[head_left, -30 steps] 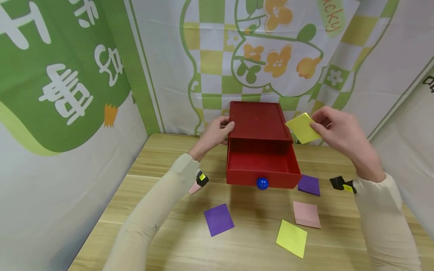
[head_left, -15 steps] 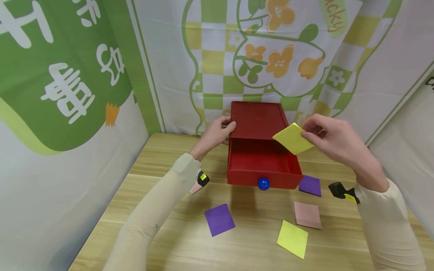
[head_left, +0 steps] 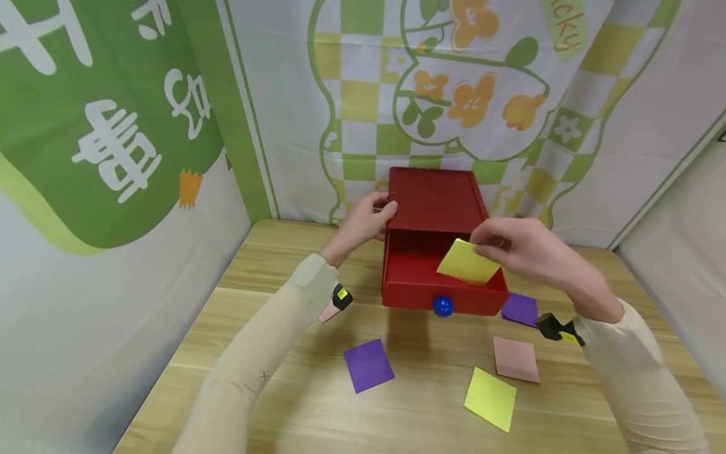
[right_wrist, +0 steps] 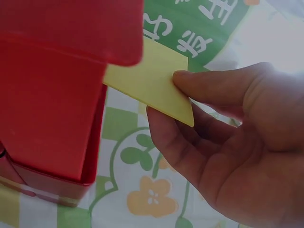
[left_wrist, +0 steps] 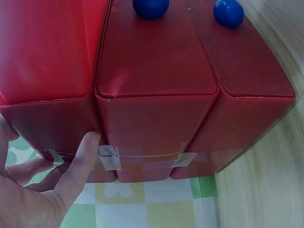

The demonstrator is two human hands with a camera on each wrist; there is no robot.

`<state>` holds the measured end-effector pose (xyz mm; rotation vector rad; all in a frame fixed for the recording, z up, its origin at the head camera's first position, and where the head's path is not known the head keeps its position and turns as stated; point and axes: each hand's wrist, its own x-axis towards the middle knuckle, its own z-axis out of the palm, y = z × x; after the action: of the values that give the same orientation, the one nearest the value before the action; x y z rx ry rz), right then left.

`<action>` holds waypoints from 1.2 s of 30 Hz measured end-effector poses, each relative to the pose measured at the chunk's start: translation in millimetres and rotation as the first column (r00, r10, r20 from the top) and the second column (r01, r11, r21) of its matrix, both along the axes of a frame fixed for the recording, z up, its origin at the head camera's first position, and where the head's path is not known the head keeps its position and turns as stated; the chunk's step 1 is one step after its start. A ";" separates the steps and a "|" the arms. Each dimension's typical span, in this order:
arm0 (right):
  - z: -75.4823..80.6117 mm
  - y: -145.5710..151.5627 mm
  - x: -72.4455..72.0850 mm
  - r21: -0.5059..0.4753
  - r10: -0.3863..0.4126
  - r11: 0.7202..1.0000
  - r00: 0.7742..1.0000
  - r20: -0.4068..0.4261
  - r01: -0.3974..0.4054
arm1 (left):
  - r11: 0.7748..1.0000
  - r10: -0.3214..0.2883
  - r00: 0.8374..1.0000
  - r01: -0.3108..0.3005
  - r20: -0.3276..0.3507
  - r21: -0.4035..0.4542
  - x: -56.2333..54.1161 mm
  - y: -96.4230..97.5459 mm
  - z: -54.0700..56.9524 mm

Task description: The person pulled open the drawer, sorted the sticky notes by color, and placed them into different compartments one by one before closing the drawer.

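Note:
A red drawer cabinet (head_left: 433, 198) with its top drawer (head_left: 420, 296) pulled out stands at the back of the table. My left hand (head_left: 365, 224) holds the cabinet at its rear left side. In the left wrist view, one finger of that left hand (left_wrist: 42, 194) touches the side panel while others reach behind. My right hand (head_left: 530, 252) pinches a yellow sticky note pad (head_left: 467, 261) between thumb and fingers over the drawer's right part. The right wrist view shows the yellow pad (right_wrist: 152, 80) tilted, partly hidden by the drawer front.
Purple notes (head_left: 368, 366) lie front left, and more purple notes (head_left: 520, 309) lie right of the cabinet. Pink notes (head_left: 516, 359) and yellow notes (head_left: 490, 399) lie front right. Two lower drawers with blue knobs (left_wrist: 229, 13) are shut. A printed cloth (head_left: 363, 101) hangs behind.
My right hand has moved left and down with the yellow pad, from beside the cabinet to over the open drawer. My left hand stays on the cabinet.

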<state>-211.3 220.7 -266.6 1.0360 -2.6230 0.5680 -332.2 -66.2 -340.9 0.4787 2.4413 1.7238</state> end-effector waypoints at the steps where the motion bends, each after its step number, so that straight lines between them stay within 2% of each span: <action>1: -1.4 -0.8 -0.4 0.001 0.012 1.000 1.000 0.002 -0.012 | 1.000 -0.001 1.000 0.001 0.001 0.001 0.0 0.2 0.3; 4: -5.0 -2.5 -1.1 0.017 0.047 0.999 0.999 0.016 -0.048 | 1.000 -0.005 1.000 0.005 0.004 0.002 -0.1 0.2 0.6; 12: -9.6 -5.5 1.3 0.083 0.065 0.993 0.983 0.171 -0.080 | 1.000 -0.006 1.000 0.006 -0.024 0.005 -1.0 -0.2 -1.9; 16: -11.4 -6.9 0.4 0.111 0.084 0.988 0.976 0.201 -0.108 | 1.000 -0.003 1.000 0.003 -0.026 -0.009 -1.1 -0.1 -2.3; 23: -14.3 -6.9 -2.6 0.126 0.064 0.987 0.965 0.254 -0.098 | 1.000 0.002 1.000 -0.003 -0.026 -0.022 -1.2 0.4 -2.2; 28: -16.2 -6.7 -3.5 0.152 0.043 0.985 0.965 0.257 -0.084 | 1.000 0.003 1.000 -0.004 -0.021 -0.021 -1.6 0.4 -3.0; 36: -15.9 -6.6 -4.6 0.166 0.039 0.983 0.978 0.204 -0.074 | 1.000 0.003 1.000 -0.003 -0.022 -0.021 -2.9 0.6 -3.6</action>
<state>-215.9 214.1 -282.6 1.1631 -2.8699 0.4860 -335.1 -65.7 -344.5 0.4942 2.4736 1.7009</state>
